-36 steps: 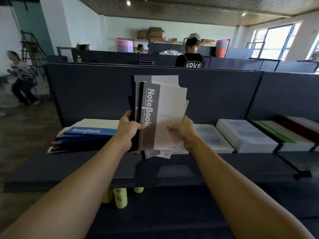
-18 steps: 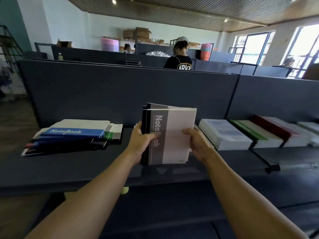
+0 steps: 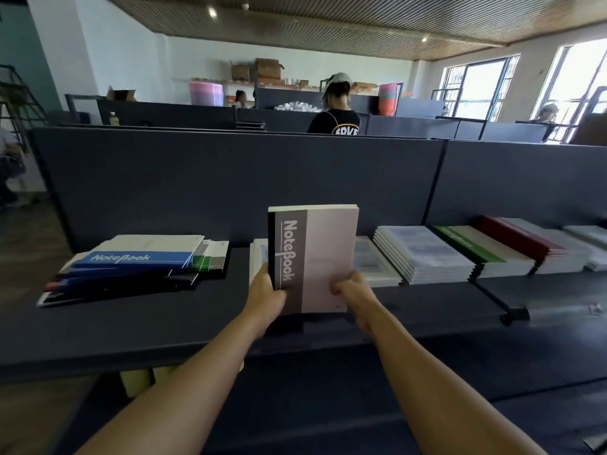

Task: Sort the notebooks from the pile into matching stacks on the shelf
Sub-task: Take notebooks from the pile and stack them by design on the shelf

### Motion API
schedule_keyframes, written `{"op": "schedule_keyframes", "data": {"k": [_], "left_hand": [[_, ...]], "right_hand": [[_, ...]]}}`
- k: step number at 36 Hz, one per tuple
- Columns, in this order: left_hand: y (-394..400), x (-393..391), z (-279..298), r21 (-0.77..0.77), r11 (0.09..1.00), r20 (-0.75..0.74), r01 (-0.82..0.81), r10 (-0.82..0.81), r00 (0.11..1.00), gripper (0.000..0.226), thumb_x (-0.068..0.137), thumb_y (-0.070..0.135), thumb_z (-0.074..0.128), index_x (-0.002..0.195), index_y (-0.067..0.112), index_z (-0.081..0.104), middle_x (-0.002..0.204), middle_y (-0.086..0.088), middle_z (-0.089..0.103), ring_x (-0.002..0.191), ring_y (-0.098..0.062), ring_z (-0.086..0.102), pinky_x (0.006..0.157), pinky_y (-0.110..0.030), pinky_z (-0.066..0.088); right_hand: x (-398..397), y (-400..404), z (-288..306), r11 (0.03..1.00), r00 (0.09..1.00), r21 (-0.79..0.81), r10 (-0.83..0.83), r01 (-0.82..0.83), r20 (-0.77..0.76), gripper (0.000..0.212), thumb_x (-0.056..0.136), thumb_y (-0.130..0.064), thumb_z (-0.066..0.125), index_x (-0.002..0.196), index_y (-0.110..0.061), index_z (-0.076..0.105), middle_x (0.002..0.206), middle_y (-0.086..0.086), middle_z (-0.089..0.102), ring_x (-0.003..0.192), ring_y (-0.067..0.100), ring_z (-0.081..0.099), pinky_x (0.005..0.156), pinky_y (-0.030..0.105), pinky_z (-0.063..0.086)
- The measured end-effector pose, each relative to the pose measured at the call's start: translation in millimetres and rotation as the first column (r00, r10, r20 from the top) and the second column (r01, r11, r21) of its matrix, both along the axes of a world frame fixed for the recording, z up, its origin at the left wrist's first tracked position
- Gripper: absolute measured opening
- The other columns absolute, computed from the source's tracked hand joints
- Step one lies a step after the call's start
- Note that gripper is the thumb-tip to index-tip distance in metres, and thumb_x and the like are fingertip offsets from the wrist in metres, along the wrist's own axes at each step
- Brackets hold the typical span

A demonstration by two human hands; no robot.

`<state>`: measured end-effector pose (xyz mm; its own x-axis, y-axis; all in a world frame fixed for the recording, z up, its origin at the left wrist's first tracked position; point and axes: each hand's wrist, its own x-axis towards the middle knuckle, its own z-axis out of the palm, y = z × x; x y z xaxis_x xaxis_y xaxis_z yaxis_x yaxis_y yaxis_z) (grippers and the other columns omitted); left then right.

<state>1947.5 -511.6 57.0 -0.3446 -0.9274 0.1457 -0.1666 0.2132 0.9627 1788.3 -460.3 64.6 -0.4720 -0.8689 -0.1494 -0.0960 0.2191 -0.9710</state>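
**Grey notebook bundle held upright over shelf**

Grey notebooks, squared bundle, upright, bottom edge at or just above the shelf; contact not clear. "NoteBook" reads vertically on the grey band of the front cover. Left hand grips the lower spine edge, thumb on the front cover, fingers hidden behind. Right hand holds the lower right edge, fingers curled onto the cover. Both forearms stretched forward from bottom of frame, bare.

Just behind the bundle, flat pale stack, partly hidden. Left of it, messy pile, blue-banded notebook on top, green and grey edges sticking out. To the right, neat stacks side by side: white stack, green-banded stack, red-banded stack. Dark partition behind shelf. Person in black shirt beyond, back turned.
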Motion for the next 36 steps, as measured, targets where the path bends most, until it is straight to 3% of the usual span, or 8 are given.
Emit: {"op": "schedule_keyframes", "data": {"k": [5,10,14,18,22,27,32,36], "left_hand": [[-6,-9,17,0.014,1.000,0.097,0.014,-0.015,0.995,0.046,0.086,0.004,0.066,0.120,0.025,0.044,0.108,0.005,0.061,0.108,-0.018,0.058,0.094,-0.035,0.049],[-4,-33,33,0.187,0.981,0.114,0.054,-0.076,0.991,0.049,0.088,0.006,0.066,0.121,0.012,0.031,0.117,-0.003,0.054,0.103,-0.017,0.051,0.085,-0.030,0.042],[-4,-57,17,0.230,0.972,0.208,0.049,-0.099,0.973,0.054,0.082,0.011,0.073,0.126,0.009,0.043,0.121,-0.007,0.060,0.103,-0.020,0.057,0.085,-0.032,0.049],[4,-70,4,-0.061,0.998,0.502,0.026,0.008,0.865,0.050,0.081,0.037,0.073,0.122,0.017,0.052,0.120,-0.002,0.055,0.107,-0.022,0.056,0.086,-0.035,0.050],[-1,-57,6,-0.440,0.896,0.682,0.064,0.287,0.673,0.034,0.097,0.031,0.051,0.128,0.018,0.049,0.132,-0.005,0.043,0.120,-0.024,0.043,0.093,-0.035,0.040],[-26,-27,-3,-0.460,0.884,0.774,0.083,0.353,0.526,0.044,0.097,0.044,0.044,0.136,0.023,0.042,0.141,-0.006,0.038,0.130,-0.028,0.034,0.102,-0.038,0.033],[-38,-11,-13,-0.347,0.928,0.867,0.137,0.261,0.424,0.044,0.098,0.035,0.047,0.140,0.029,0.037,0.142,-0.006,0.034,0.128,-0.029,0.035,0.099,-0.042,0.037],[-42,-10,-15,-0.332,0.934,0.872,0.130,0.252,0.421,0.050,0.095,0.015,0.049,0.140,0.031,0.034,0.142,-0.003,0.031,0.128,-0.027,0.031,0.091,-0.040,0.043]], "right_hand": [[-12,-3,11,1.000,1.000,-0.016,0.016,-0.016,-0.014,0.037,0.089,0.004,0.046,0.120,-0.014,0.040,0.113,0.014,0.057,0.102,0.032,0.057,0.080,0.046,0.055],[-36,1,19,0.996,0.994,0.087,-0.002,0.012,-0.111,0.034,0.095,-0.003,0.049,0.128,-0.004,0.046,0.116,0.015,0.060,0.102,0.028,0.058,0.085,0.040,0.052],[-56,8,16,0.983,0.995,0.161,-0.074,0.084,-0.072,0.038,0.094,0.007,0.044,0.131,-0.002,0.049,0.112,0.014,0.062,0.093,0.024,0.058,0.080,0.035,0.049],[-74,15,13,0.963,0.991,0.233,-0.130,0.133,-0.028,0.037,0.098,0.003,0.041,0.135,0.006,0.044,0.118,0.012,0.061,0.101,0.019,0.052,0.076,0.022,0.046],[-87,22,14,0.964,0.976,0.159,-0.205,0.214,-0.071,0.042,0.092,0.009,0.049,0.134,0.012,0.041,0.135,0.026,0.048,0.065,0.012,0.046,0.038,0.009,0.040],[-87,20,1,0.939,0.949,0.209,-0.227,0.273,-0.220,0.044,0.090,0.003,0.051,0.133,0.004,0.043,0.100,0.016,0.058,0.082,0.024,0.054,0.066,0.029,0.045],[-72,20,1,0.889,0.877,0.328,-0.145,0.318,-0.458,0.064,0.085,-0.011,0.045,0.146,-0.006,0.025,0.131,0.017,0.049,0.118,0.035,0.049,0.099,0.043,0.041],[-61,18,9,0.838,0.677,0.310,-0.093,0.450,-0.730,0.066,0.085,-0.015,0.051,0.144,-0.012,0.023,0.147,0.011,0.032,0.134,0.032,0.029,0.106,0.046,0.025]]}}
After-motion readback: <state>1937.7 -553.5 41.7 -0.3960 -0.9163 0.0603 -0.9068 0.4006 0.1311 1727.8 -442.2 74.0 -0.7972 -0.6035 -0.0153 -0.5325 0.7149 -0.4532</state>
